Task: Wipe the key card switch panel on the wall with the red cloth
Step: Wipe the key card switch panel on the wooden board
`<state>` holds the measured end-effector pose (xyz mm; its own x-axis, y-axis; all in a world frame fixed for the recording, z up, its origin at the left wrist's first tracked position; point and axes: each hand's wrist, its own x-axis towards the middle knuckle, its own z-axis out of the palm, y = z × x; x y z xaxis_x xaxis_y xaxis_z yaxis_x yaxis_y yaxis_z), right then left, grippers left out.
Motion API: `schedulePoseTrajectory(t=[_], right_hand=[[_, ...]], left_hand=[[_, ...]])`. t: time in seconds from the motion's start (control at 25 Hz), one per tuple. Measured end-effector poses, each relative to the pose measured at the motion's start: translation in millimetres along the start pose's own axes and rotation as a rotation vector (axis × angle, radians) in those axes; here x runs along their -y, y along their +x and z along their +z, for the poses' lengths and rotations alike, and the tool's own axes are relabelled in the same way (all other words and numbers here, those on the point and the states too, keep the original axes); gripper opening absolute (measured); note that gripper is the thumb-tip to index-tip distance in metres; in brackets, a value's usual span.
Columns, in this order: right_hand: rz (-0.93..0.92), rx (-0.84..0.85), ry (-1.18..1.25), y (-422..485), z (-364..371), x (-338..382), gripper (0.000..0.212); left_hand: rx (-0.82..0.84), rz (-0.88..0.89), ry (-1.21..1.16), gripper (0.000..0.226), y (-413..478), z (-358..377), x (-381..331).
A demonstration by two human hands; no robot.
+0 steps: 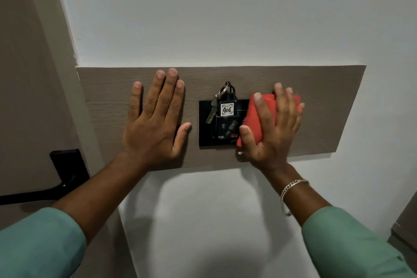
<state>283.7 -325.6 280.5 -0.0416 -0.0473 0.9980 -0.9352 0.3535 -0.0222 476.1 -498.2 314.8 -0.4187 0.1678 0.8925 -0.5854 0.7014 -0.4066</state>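
A black key card switch panel (206,133) is mounted on a grey-brown wooden board (327,106) on the wall. A key tag marked 406 (227,109) stands in its slot, with a key (211,111) hanging from a ring. My right hand (274,126) presses a folded red cloth (255,119) against the panel's right edge, covering that side. My left hand (155,117) lies flat on the board just left of the panel, fingers spread, holding nothing.
A dark door handle with its plate (67,169) sticks out from the door at lower left. White wall (203,18) surrounds the board above and below. A grey-brown furniture edge (406,221) shows at the lower right.
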Motion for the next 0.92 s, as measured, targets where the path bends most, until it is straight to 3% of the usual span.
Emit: schedulePoseTrajectory(t=[0.16,0.24,0.36,0.56,0.64,0.72,0.92], right_hand=[[-0.291,0.109,-0.031,-3.1,-9.2,-16.1,0.059],[-0.313,0.144,-0.024,-4.1,-17.7,-36.0,0.056],[-0.151,0.118,0.000,-8.4,-24.0,-44.8,0.051],[0.256,-0.130,0.186,12.0,-27.4,-36.8,0.046],[0.170,-0.153,0.292,16.7,-22.1,-14.6,0.048],[-0.014,-0.073,0.307,15.0,-8.9,23.6,0.050],[-0.161,-0.002,0.078,4.2,6.7,55.2,0.051]], left_hand=[[-0.007,0.000,-0.008,0.077,0.2,0.0,1.2],[-0.003,0.003,-0.005,0.077,-0.1,0.6,1.0],[-0.002,0.003,-0.004,0.078,0.1,0.7,1.0],[0.003,-0.003,-0.009,0.079,-0.5,1.3,2.1],[0.008,-0.006,-0.014,0.078,-1.2,1.1,2.3],[0.011,-0.013,-0.024,0.078,-1.1,0.0,2.3],[0.000,-0.007,-0.032,0.077,-1.1,-0.9,1.9]])
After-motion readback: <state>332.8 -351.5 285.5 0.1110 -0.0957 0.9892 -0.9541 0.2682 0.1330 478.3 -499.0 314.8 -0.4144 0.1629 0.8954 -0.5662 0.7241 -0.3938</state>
